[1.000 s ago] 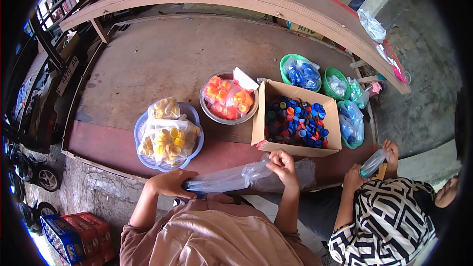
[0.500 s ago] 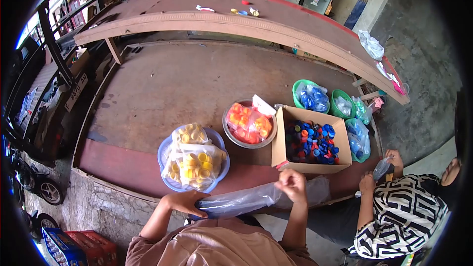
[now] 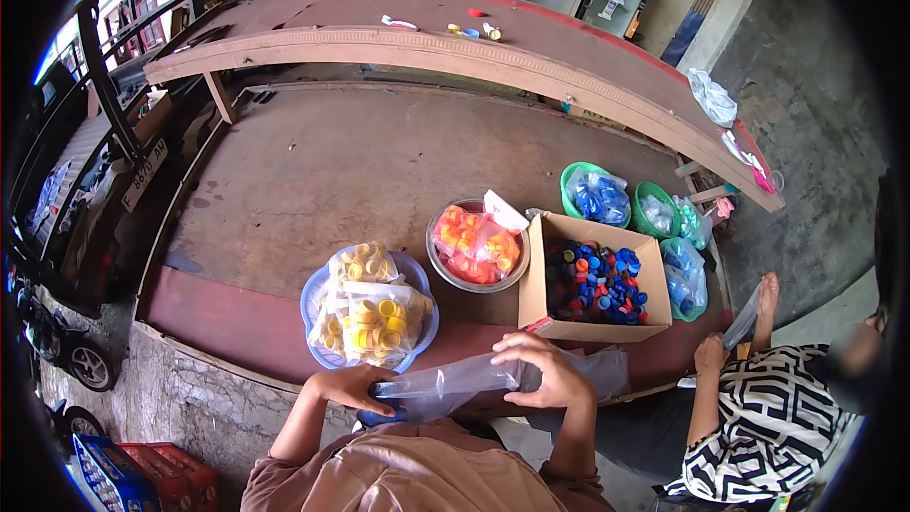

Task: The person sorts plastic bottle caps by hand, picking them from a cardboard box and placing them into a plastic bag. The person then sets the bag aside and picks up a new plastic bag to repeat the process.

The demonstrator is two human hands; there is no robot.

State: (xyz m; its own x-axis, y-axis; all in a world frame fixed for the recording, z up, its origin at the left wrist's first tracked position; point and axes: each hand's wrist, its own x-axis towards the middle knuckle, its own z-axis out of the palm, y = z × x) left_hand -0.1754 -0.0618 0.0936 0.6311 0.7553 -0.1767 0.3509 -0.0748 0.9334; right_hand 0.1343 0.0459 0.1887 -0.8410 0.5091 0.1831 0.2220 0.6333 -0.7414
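Note:
A long clear plastic bag (image 3: pixel 450 384) stretches across my lap at the table's front edge. My left hand (image 3: pixel 349 389) grips its left end, thumb below and fingers on top; something dark blue shows beneath that end. Over the right part of the bag, my right hand (image 3: pixel 548 370) is raised with curved fingers and thumb apart, holding nothing I can see. Close to my left hand stands a blue-purple basket (image 3: pixel 316 346) with bags of yellow caps (image 3: pixel 379 322). Beyond my right hand is a cardboard box (image 3: pixel 607 330) of blue and red caps (image 3: pixel 607 280).
A metal bowl (image 3: pixel 445 270) holds bagged orange caps (image 3: pixel 479 245). Green baskets (image 3: pixel 569 175) with bagged caps stand behind the box. More clear plastic (image 3: pixel 607 372) lies right of my right hand. At right sits a person (image 3: pixel 758 417) handling a plastic bag. A raised bench (image 3: pixel 379 43) spans the back.
My right hand has opened from a closed pinch and moved slightly left and down over the bag. The left hand stays at the bag's end. The co-worker's far hand has risen, stretching their bag.

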